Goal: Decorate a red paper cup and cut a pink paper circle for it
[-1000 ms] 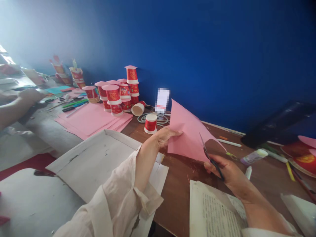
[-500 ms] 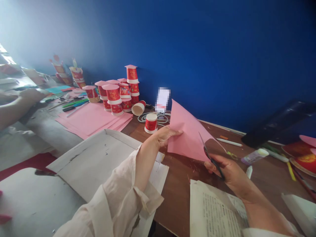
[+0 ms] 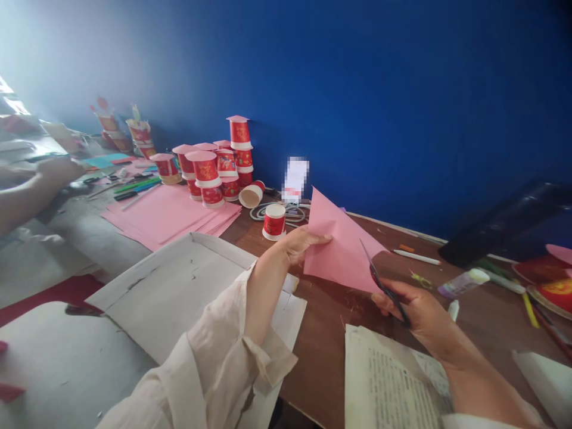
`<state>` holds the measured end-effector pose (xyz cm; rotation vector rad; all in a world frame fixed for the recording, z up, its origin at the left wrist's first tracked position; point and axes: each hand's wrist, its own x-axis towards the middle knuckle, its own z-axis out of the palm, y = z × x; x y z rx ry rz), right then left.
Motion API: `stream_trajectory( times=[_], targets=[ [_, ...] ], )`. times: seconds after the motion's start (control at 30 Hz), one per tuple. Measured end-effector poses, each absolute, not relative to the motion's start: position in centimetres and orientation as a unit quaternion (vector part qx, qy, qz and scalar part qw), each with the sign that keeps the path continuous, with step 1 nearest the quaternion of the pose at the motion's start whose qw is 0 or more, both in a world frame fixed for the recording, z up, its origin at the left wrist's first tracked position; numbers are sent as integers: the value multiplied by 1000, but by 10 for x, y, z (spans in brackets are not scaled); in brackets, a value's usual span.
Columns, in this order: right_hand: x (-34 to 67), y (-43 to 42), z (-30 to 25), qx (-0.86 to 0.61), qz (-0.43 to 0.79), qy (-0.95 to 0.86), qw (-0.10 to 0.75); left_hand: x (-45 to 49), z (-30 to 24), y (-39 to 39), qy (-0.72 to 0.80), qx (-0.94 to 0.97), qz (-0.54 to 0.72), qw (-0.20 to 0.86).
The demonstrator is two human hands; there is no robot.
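Upturned red cup near left fingers

The paper, plain pink, is standing tilted above the table, bending gently and tapering to one corner at its top and another at its right. Its left edge is resting in the left hand, the thumb pressing its near face. The scissors, dark-handled with a slim blade, are sitting in the right hand, slanting up and leftward. One blade is showing before the paper's right part; the other is hiding from view.
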<state>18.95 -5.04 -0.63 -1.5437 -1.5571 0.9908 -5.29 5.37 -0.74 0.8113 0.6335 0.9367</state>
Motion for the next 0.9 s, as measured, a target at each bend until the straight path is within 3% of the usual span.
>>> stream_trajectory(
  times=[0.43,0.9],
  targets=[
    [204,-43,-14,-600,428,-599,314,-54,-4,52,295,379,429,765],
    [193,-54,2,-604,403,-607,323,-56,-6,53,280,400,419,766]
  ],
)
